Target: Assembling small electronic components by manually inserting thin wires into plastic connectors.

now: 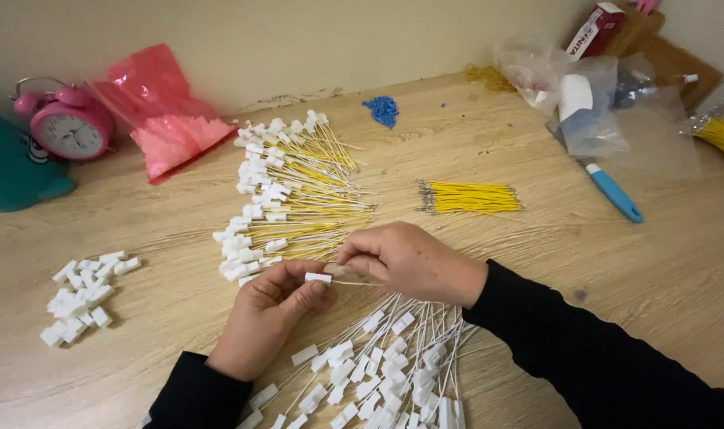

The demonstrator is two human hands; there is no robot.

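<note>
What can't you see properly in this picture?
- Head view: the white connector between the left hand and right hand is partly covered by fingers, so its grip is unclear.
- The white wire pile is cut off by the bottom edge.
- Things inside the clear bags are blurred by plastic.
- The pink clock face is too small to read.

Long black sleeves on both arms, hands bare.

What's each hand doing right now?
Left hand: closed, pinching a small white connector.
Right hand: closed, pinching the thin white wire at that connector.
</note>
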